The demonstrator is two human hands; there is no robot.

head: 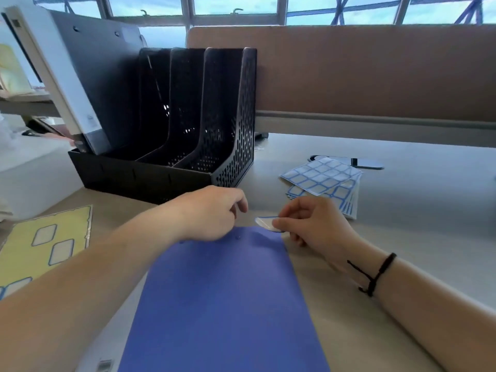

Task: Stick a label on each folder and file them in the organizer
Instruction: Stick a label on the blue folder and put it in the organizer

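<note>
A blue folder [225,296] lies flat on the desk in front of me. My left hand [212,213] rests on its far edge with the fingers curled down. My right hand [308,224] pinches a white label with a blue border [264,222] just above the folder's far right corner. The black mesh organizer [188,130] stands behind at the left, with a dark folder [88,84] leaning in its leftmost slot and the other slots empty.
Sheets of blue-bordered labels [322,175] lie fanned to the right of the organizer. A yellow backing sheet with a few labels left [40,251] sits at the left. A dark flat object [365,162] lies behind the label sheets. A brown partition [375,76] closes the desk's back.
</note>
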